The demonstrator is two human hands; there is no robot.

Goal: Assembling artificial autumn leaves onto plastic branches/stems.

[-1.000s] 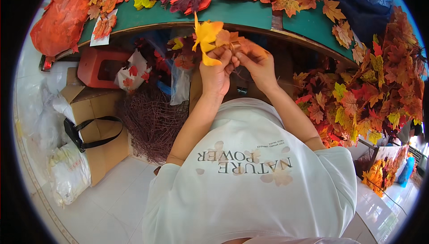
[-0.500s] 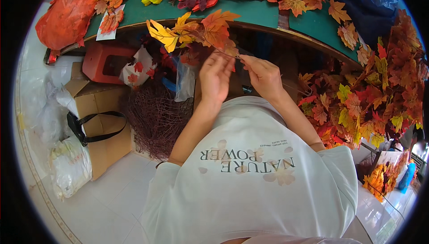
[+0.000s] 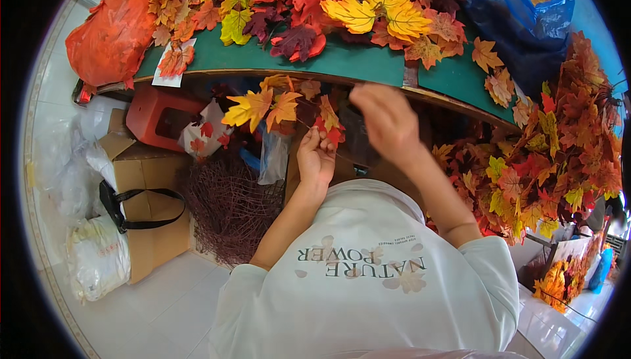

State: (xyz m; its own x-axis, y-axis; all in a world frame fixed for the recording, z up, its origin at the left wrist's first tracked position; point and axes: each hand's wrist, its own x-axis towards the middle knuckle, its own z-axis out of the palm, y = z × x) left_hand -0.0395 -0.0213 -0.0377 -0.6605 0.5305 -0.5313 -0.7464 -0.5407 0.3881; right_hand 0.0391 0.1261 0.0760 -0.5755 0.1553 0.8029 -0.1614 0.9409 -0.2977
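My left hand [image 3: 317, 156] is closed in a pinch, palm side up, on the stem of an artificial maple leaf spray [image 3: 283, 110]. Yellow and orange leaves of the spray fan out to the left, and a red-orange leaf hangs right by the fingertips. Smeared by motion, my right hand [image 3: 390, 125] is held apart from the spray, in front of the table edge; whether its fingers hold anything does not show. Above both hands, piles of artificial leaves [image 3: 378, 10] in yellow, red, orange and dark purple lie on the green tabletop [image 3: 355, 62].
Dark purple bare stems [image 3: 230, 201] are heaped at the left beside a cardboard box [image 3: 158, 178] with a black strap. A red plastic container [image 3: 154, 117] sits behind the box. Dense leaf bunches [image 3: 545, 155] hang at the right, below a blue plastic bag [image 3: 519, 23].
My right hand has come away from the spray and moved slightly lower. The spray is now lower and held by my left hand alone, and the table shows a little more.
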